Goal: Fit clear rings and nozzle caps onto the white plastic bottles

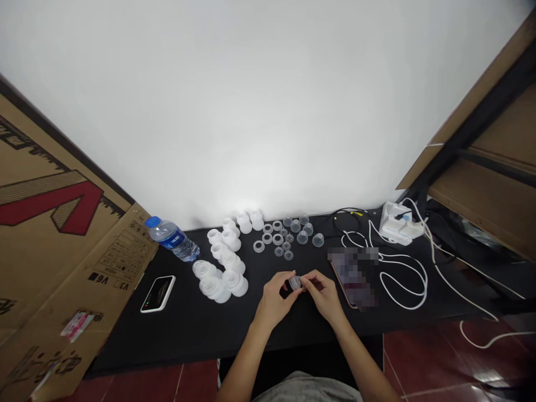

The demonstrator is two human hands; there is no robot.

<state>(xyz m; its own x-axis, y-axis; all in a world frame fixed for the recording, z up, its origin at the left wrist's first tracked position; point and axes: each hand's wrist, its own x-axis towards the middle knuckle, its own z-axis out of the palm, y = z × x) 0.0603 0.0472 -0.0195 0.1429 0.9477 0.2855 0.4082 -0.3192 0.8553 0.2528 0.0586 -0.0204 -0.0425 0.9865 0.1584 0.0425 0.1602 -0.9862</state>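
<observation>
Fingers of left hand [274, 295] and right hand [323, 291] pinch together on one small clear part [295, 282] just above the black table [201, 329], where a light, even grip should keep it from slipping.

I take this for a makeshift home workbench: a black table [196, 329] against a bare white wall [251, 111], small plastic parts [277, 239] laid out, a cardboard box [62, 234], red floor tiles [439, 357], a power strip [396, 228].
</observation>
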